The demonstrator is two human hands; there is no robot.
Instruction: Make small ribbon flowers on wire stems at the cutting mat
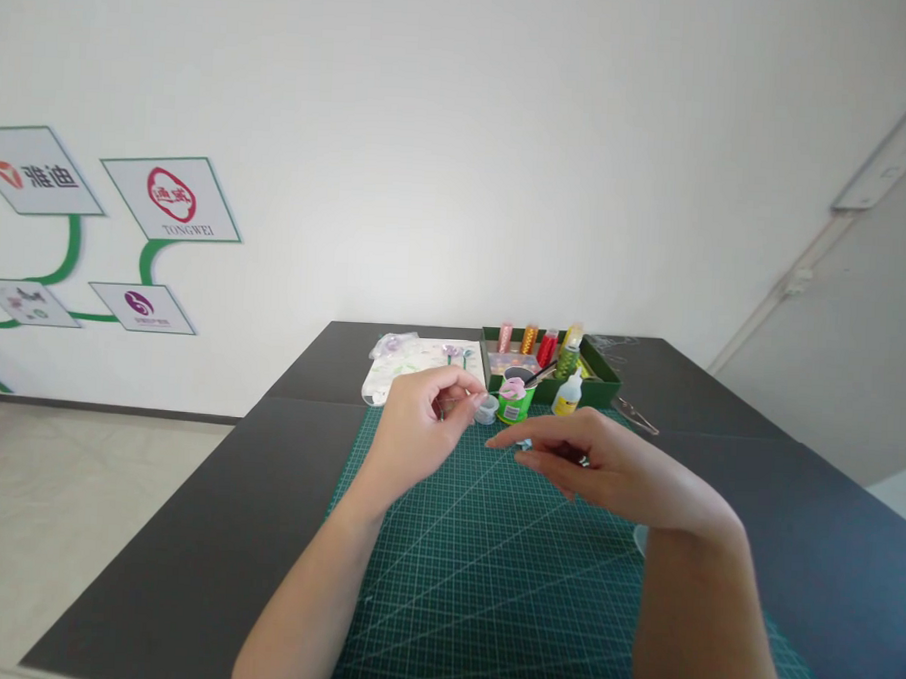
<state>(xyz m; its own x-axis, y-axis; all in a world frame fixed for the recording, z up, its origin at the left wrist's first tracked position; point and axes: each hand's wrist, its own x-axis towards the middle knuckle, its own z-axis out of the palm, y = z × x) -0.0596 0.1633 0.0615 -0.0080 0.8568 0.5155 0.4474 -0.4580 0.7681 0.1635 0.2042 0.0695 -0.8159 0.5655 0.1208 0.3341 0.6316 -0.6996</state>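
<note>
Above the green cutting mat (444, 539), my left hand (424, 413) is closed in a pinch, thumb against forefinger. Something thin and pale seems to be at its fingertips, too small to name. My right hand (598, 461) is to the right, palm down, its forefinger stretched towards the left hand. A small pale blue piece (524, 444) shows between its thumb and forefinger; its kind is unclear. Just beyond the hands are a small clear pot (487, 410), a green tub (513, 406) with a pink item on top, and a white glue bottle (568, 395).
A dark green box (605, 388) at the back holds several coloured spools or bottles. Left of it lies a white sheet (422, 358) with small flower-like pieces and a plastic bag (394, 345). Tweezers (636, 417) lie right of the box. A clear round item (640, 539) is partly behind my right arm.
</note>
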